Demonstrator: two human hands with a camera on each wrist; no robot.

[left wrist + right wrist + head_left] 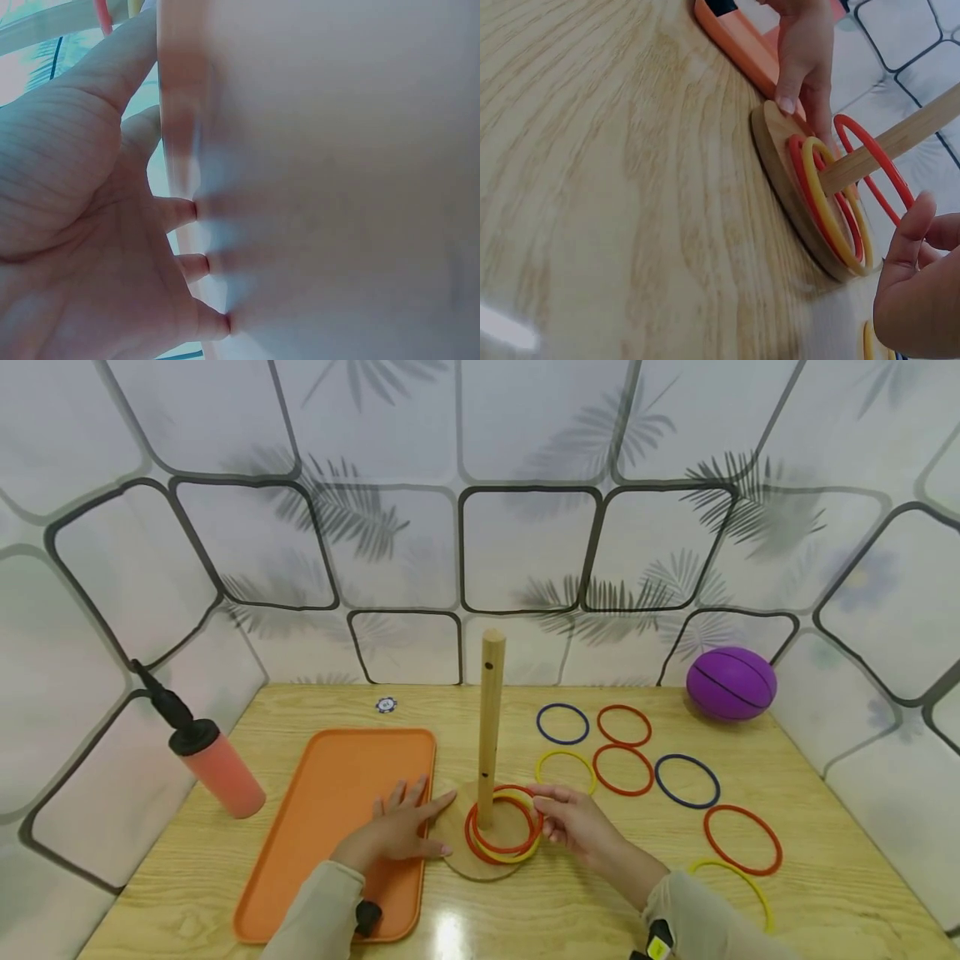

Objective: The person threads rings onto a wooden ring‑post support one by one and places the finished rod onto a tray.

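Thumb and fingertips of my right hand (581, 827) pinch a red ring (887, 162), which circles the upright wooden post (491, 710) and is held tilted above the base. Beneath it, a yellow ring (827, 227) and another red ring (798, 174) lie around the foot of the post. My left hand (393, 831) is spread palm down, its thumb and index finger touching the left side of the round wooden base (480, 872). Its other fingers reach over the edge of the orange tray (330, 827).
Several loose rings, among them a blue ring (687, 781) and a red ring (742, 839), lie on the table's right side. A purple ball (731, 683) sits at the back right. A pink hand pump (221, 772) stands left, and a chip (386, 704) lies behind the tray.
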